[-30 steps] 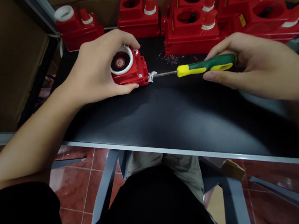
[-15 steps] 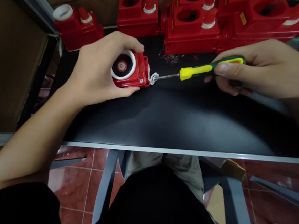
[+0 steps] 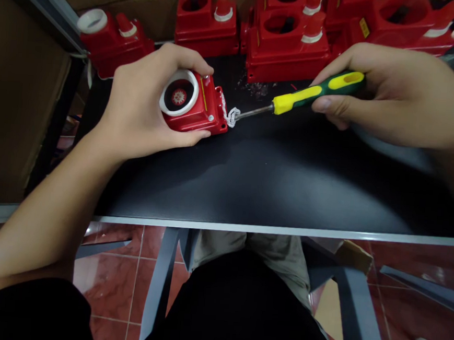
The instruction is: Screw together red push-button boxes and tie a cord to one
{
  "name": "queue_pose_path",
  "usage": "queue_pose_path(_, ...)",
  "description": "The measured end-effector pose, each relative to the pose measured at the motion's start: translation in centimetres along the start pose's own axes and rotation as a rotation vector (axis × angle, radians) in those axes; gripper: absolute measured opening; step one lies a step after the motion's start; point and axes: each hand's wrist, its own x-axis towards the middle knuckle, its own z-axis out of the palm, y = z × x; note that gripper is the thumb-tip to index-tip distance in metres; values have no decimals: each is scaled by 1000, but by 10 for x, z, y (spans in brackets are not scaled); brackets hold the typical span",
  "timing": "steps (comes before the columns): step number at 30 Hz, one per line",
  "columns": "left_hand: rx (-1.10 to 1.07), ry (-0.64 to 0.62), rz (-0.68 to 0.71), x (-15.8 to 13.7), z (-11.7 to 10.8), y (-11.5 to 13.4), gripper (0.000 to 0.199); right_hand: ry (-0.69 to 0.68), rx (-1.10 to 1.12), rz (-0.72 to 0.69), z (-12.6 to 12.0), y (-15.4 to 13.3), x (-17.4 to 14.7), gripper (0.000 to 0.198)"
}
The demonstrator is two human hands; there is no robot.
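My left hand (image 3: 140, 103) grips a red box-shaped housing (image 3: 206, 103) from the left, thumb along its near side and fingers over the far side. A white ring (image 3: 195, 95) surrounds a dark round opening on its top, with a small gear-like disc inside. In my right hand (image 3: 393, 96) is a screwdriver (image 3: 299, 98) with a yellow and green handle, its shaft pointing left. A crumpled white strand (image 3: 232, 117) clings around the shaft's tip at the housing's right edge. The tip itself is hidden by that strand.
Several similar red housings (image 3: 286, 59) stand along the back of the black tabletop (image 3: 265, 183). Another red housing (image 3: 116, 46) with a white ring is at the back left. Small crumbs (image 3: 259, 88) lie behind the screwdriver. A pale edge strip (image 3: 277, 230) borders the table's front.
The housing in my left hand has turned and tilted slightly, showing more of its right face. My right hand has shifted a little left and up along the handle, with the screwdriver's angle steeper.
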Motion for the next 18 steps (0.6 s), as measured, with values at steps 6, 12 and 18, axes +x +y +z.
queue_pose_path(6,-11,18,9,0,0,-1,57,-62,104,13,2,-2,-1,36)
queue_pose_path(12,-24,12,16,-1,2,-3,63,-143,31,57,0,-11,-1,89)
queue_pose_path(18,-46,16,-6,0,2,-4,68,-133,135,46,1,-1,4,86)
